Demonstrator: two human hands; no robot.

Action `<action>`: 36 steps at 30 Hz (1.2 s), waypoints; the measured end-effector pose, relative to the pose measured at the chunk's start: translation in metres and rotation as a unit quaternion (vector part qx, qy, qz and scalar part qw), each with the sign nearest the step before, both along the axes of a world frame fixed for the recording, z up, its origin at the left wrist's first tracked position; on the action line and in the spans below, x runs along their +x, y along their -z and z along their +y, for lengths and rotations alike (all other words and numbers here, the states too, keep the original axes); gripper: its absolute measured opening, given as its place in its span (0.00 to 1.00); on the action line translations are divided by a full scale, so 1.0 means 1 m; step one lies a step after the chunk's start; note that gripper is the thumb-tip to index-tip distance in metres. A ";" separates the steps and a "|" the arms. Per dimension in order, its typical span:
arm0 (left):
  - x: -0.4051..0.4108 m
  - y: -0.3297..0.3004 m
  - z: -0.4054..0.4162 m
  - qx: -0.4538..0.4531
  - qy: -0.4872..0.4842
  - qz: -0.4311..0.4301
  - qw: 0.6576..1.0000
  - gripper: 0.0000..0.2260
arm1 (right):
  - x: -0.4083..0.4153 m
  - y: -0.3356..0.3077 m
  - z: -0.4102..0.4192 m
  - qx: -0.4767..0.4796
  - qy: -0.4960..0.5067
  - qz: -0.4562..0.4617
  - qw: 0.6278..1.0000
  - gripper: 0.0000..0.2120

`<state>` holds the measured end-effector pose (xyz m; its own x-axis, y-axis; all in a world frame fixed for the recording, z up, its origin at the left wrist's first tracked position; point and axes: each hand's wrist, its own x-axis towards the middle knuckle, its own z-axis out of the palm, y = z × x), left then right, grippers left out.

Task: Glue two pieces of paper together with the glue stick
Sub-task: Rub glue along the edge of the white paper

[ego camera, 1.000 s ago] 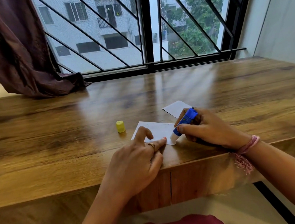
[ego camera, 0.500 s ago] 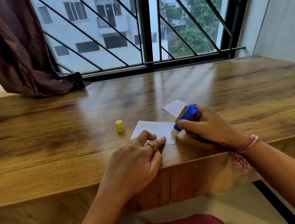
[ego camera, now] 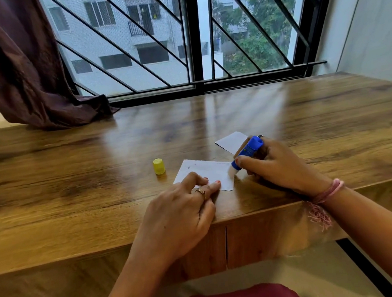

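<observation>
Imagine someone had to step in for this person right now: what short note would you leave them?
Left hand: fingertips press the near paper flat on the desk.
Right hand: grips the blue glue stick, tilted, its white tip on that paper's right edge.
Second paper lies just behind, apart, partly hidden by the right hand.
Yellow cap stands off the stick, left of the papers.
Done: cap off, gluing under way.
Left: finish the glue, press the second paper on, recap.

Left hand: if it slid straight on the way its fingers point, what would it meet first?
The left hand points up and right across the near paper that it presses. Carried on, it would probably meet the glue stick tip and the right hand gripping it; depth is unclear.
</observation>
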<state>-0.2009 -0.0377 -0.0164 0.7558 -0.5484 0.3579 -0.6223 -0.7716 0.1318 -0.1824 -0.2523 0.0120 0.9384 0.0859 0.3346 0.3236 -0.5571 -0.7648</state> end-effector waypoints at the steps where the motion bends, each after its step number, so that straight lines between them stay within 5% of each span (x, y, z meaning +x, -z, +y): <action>1: 0.000 0.000 0.000 0.002 -0.001 -0.002 1.000 0.27 | 0.000 0.000 0.000 -0.007 0.006 -0.004 1.000 0.07; 24: -0.001 -0.001 0.000 0.000 -0.001 0.004 1.000 0.28 | 0.004 0.003 0.001 -0.064 0.053 -0.055 0.995 0.10; 36: 0.000 0.000 0.001 -0.005 -0.003 0.005 1.000 0.27 | 0.010 0.004 -0.001 -0.026 0.076 -0.012 0.997 0.09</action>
<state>-0.2006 -0.0370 -0.0163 0.7625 -0.5403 0.3559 -0.6163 -0.7741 0.1450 -0.1724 -0.2529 0.0082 0.9336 -0.0381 0.3562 0.2509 -0.6401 -0.7262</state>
